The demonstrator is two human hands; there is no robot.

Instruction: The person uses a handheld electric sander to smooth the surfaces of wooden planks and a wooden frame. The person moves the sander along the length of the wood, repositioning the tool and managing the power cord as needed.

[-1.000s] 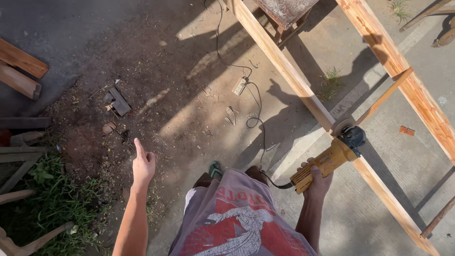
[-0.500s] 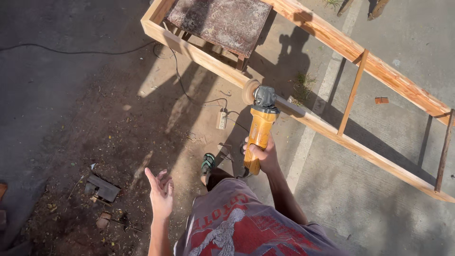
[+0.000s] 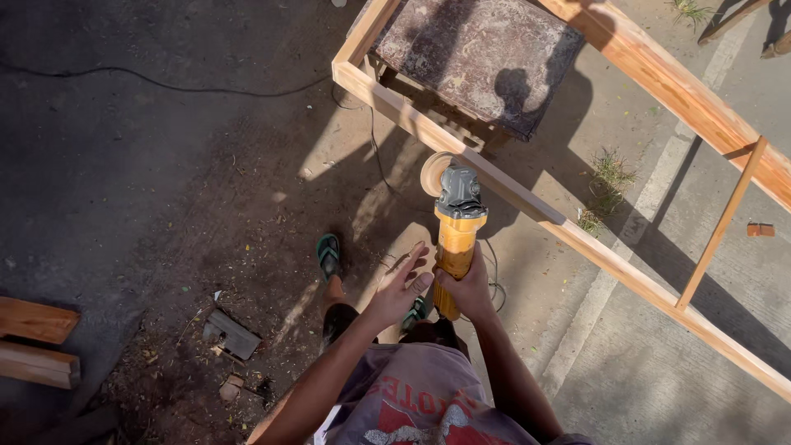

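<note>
Planks (image 3: 37, 342) lie stacked at the far left on dark dirt. Next, the left hand (image 3: 400, 288) is spread open, its fingers just reaching the yellow angle grinder (image 3: 456, 239). The right hand (image 3: 468, 288) is wrapped tight round the grinder's rear body. Its sanding disc (image 3: 432, 173) meets the wooden frame (image 3: 527, 202). The tool looks rigid and fairly heavy, best gripped along its yellow barrel.
</note>
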